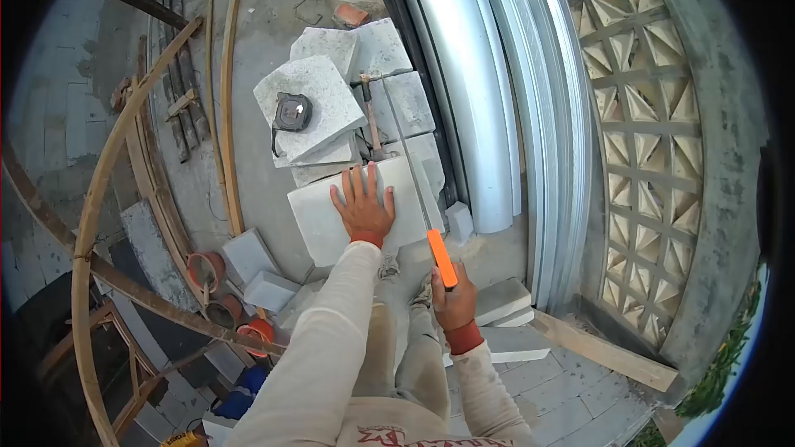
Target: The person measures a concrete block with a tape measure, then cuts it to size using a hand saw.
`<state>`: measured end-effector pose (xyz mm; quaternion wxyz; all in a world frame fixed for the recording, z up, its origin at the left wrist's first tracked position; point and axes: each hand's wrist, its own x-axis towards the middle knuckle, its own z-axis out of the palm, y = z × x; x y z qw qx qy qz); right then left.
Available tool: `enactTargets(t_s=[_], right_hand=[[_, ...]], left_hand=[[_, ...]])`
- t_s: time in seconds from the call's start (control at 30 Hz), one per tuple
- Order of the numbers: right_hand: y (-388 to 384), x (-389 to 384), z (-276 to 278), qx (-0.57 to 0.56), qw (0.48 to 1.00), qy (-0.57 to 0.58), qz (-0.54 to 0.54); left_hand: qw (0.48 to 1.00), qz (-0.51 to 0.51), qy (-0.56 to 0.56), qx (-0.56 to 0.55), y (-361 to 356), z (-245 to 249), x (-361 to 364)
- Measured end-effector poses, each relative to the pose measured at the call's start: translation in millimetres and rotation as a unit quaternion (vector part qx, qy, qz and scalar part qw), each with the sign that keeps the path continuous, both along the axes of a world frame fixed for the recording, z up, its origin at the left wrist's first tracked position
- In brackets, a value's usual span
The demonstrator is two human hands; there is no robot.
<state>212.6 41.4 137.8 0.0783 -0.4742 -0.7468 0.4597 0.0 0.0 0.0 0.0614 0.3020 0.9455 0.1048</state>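
Observation:
My left hand [365,209] lies flat with spread fingers on a pale lightweight block [316,213], pressing on its top. My right hand [454,296] is wrapped round the handle end of a handsaw [442,257] with a bright orange grip. Its long thin blade, seen nearly edge-on, runs forward along the right side of the block and over the stacked blocks beyond. A hammer [371,112] with a wooden handle lies just past my left fingertips. Farther left, a black tape measure [291,112] rests on a rough block piece [310,87].
Long rolled metal sheets [464,74] stand along the right, before a patterned breeze-block wall [650,132]. Wooden poles [230,99] lie at the left, near buckets [205,269] and cut blocks [269,291]. A timber plank [609,352] lies at lower right.

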Motion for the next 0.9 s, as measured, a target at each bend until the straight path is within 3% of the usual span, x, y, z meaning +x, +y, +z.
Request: enactTargets(t_s=[0.07, 0.1, 0.23, 0.33, 0.4, 0.47, 0.6, 0.77, 0.9], right_hand=[[-27, 30, 23, 0.011, 1.0, -0.012, 0.016], [-24, 73, 73, 0.028, 0.997, -0.065, 0.027], [-51, 133, 125, 0.042, 0.986, -0.108, 0.118], [-31, 102, 98, 0.061, 0.989, -0.088, 0.105], [-11, 51, 47, -0.034, 0.995, -0.087, 0.023], [0, 2, 11, 0.04, 0.998, -0.03, 0.029], [1, 20, 48, -0.002, 0.999, -0.044, 0.018], [-34, 113, 155, 0.033, 0.982, -0.158, 0.102], [-10, 62, 127, 0.003, 0.992, -0.115, 0.057]], left_hand=[[1.0, 0.0, 0.014, -0.01, -11, -2, -5], [1.0, -0.001, -0.027, -0.002, 7, 6, 28], [1.0, 0.001, -0.013, -0.007, -1, 2, 7], [1.0, 0.0, -0.021, -0.007, 1, 3, 5], [1.0, 0.004, -0.026, -0.007, 1, 3, 6], [1.0, 0.009, -0.028, -0.01, 2, 4, 6], [1.0, 0.014, -0.014, -0.021, 0, 3, 9], [1.0, 0.014, -0.021, -0.018, 7, -3, 8], [0.998, 0.017, -0.047, -0.029, 4, 2, 3]])
